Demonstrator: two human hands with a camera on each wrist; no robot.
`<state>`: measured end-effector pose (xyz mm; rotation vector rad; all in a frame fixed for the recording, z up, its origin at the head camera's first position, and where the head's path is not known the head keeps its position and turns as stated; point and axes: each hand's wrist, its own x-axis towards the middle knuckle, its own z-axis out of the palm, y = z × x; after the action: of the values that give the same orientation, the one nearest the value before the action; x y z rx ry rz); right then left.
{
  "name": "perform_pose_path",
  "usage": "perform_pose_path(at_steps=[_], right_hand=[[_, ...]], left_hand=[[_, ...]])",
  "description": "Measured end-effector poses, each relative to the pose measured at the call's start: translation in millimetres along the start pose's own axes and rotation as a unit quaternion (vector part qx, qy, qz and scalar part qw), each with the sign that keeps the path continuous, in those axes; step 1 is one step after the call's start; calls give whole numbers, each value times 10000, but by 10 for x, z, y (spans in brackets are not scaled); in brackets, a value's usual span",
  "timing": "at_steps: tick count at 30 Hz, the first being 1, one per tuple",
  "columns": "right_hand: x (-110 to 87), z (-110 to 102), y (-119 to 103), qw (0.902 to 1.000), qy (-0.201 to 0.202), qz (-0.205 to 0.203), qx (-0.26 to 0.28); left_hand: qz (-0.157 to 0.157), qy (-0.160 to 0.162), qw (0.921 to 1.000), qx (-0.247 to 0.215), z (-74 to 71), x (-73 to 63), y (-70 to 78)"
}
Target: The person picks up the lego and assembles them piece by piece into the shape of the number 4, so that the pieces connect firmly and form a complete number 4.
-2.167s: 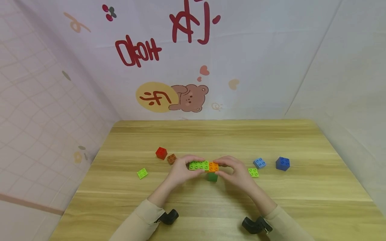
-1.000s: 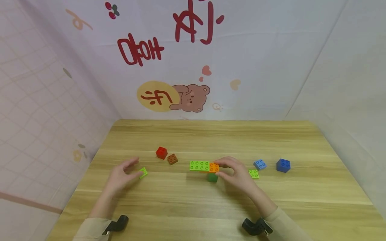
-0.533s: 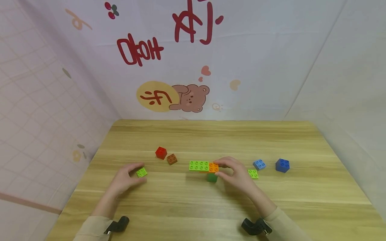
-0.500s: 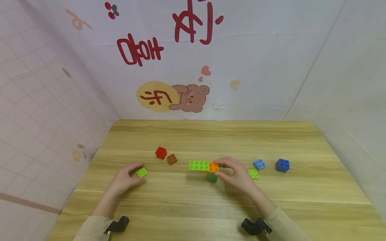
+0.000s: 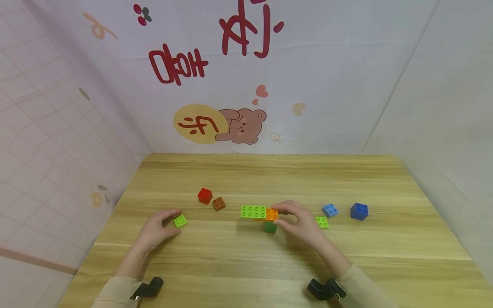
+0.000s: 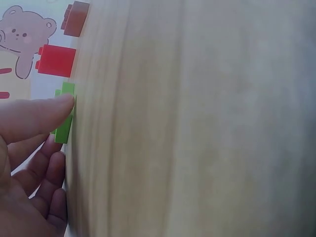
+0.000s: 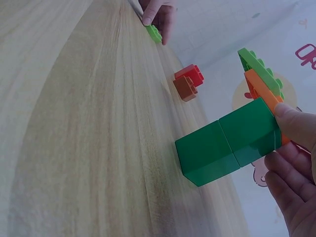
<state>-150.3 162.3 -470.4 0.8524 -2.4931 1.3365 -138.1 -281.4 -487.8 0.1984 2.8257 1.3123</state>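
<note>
Beside a small lime brick [image 5: 179, 221] lying on the table is my left hand [image 5: 155, 230], fingers on its far side and thumb on its near side. In the left wrist view, the thumb overlaps that brick. My right hand [image 5: 304, 222] pinches an orange brick [image 7: 260, 91] between thumb and fingers. This orange brick sits on top of two stacked dark green bricks [image 7: 227, 143]. A long lime brick [image 5: 253, 211] with two rows of studs is set on the orange one and juts out to the left.
A red brick [image 5: 205, 196] and a brown brick [image 5: 218, 204] lie between the left hand and the stack, farther back. Right of the right hand lie another lime brick [image 5: 322, 222], a light blue brick [image 5: 330, 210] and a dark blue brick [image 5: 359, 211]. A printed cloth [image 5: 327, 77] backs the table.
My left hand left the long lime brick and moved left to the small lime brick; lately its fingertips drew slightly back along its sides. The right hand stayed on the orange brick.
</note>
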Motion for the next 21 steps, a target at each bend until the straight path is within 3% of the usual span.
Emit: perform_pose_path(at_steps=[11, 17, 21], right_hand=[[0, 24, 20, 10000, 56, -73, -25], [-3, 15, 14, 10000, 57, -45, -33], [1, 7, 1, 10000, 11, 27, -16]], left_hand=[[-647, 91, 9978, -139, -21, -27, 93], [-675, -81, 9931, -951, 70, -19, 242], [-584, -291, 9909, -1177, 196, 9, 360]])
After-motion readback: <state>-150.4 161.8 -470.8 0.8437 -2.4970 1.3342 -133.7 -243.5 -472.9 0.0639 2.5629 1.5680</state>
